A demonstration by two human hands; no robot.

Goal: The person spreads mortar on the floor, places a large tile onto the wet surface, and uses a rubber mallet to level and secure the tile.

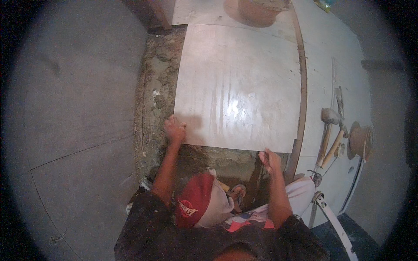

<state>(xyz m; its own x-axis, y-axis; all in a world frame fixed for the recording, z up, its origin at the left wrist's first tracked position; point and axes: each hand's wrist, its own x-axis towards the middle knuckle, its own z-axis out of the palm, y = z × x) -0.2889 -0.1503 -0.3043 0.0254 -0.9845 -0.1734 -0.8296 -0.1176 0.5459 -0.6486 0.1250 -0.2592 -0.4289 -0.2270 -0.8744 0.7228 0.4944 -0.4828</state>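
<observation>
A large glossy white tile (237, 78) lies over a bed of wet grey mortar (156, 65), which shows along its left and near sides. My left hand (175, 129) has curled fingers gripping the tile's lower left corner. My right hand (269, 160) is pinched at the near edge toward the right corner. A long wooden batten (301, 78) runs beside the tile's right edge. Below my hands are my red and pale clothing (196, 200) and a foot in a sandal (238, 193) on the mortar.
On white flooring at the right lie a rubber mallet (329, 115), other handled tools (335, 143) and a brown bucket (359, 141), with a white curved strip (335, 222) nearer me. Another brown container (257, 11) stands beyond the tile. A grey panelled surface (74, 100) fills the left side.
</observation>
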